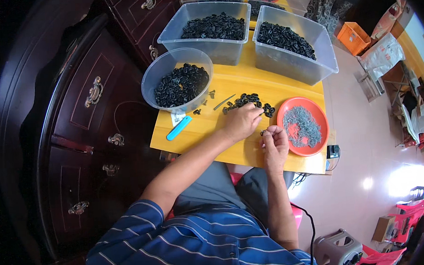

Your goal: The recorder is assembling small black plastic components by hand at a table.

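Observation:
A loose pile of small black ring-shaped parts (248, 99) lies on the yellow table. My left hand (240, 123) rests at the near edge of this pile, its fingers bent together; what they hold, if anything, is hidden. Just right of it, my right hand (276, 146) is closed in a pinch, thumb against forefinger, on a small dark part (263, 133) that shows only in part. Beside my right hand stands an orange-red plate (320, 115) holding many thin grey pieces, too small to make out.
Behind stand two clear bins (212, 48) (292, 70) of black parts; a round clear tub (147, 90) of them is at left. A light-blue-handled tool (179, 128) and a thin grey strip (224, 102) lie on the table (198, 140). Dark drawers (84, 120) flank the left.

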The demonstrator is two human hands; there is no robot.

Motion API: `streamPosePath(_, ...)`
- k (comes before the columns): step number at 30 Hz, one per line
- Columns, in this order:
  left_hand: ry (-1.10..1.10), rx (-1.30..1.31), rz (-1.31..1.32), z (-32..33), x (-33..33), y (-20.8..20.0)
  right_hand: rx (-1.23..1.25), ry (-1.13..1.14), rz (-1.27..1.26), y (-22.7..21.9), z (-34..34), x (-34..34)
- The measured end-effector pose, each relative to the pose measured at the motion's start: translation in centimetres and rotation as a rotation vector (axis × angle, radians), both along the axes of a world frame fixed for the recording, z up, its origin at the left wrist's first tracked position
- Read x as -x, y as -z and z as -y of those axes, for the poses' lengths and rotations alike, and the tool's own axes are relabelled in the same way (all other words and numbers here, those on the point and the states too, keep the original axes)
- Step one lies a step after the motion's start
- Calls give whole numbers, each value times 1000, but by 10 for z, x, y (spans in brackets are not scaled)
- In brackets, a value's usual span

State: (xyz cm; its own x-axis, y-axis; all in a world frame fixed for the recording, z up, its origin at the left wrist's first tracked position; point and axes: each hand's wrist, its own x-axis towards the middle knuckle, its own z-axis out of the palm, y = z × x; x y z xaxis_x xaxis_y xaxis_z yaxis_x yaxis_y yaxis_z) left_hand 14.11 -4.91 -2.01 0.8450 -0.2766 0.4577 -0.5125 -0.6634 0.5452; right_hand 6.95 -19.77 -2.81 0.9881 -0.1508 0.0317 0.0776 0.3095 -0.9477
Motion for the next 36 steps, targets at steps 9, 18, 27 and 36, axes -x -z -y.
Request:
streamPosePath(9,-9,116,-65,-4,11,-6,-45,-9,-29,-8,-1,-1)
streamPosePath(18,-3,-12,-137,-5,6,-5,-16,-12,-16,-6,-3,-2)
streamPosePath(27,118,593,-402,-25,19,10,21,-8,-18,-4,-5,-4)
streamPosePath(36,267,892,-557,-51,25,7,45,-34,-77,-12,-13,-7)
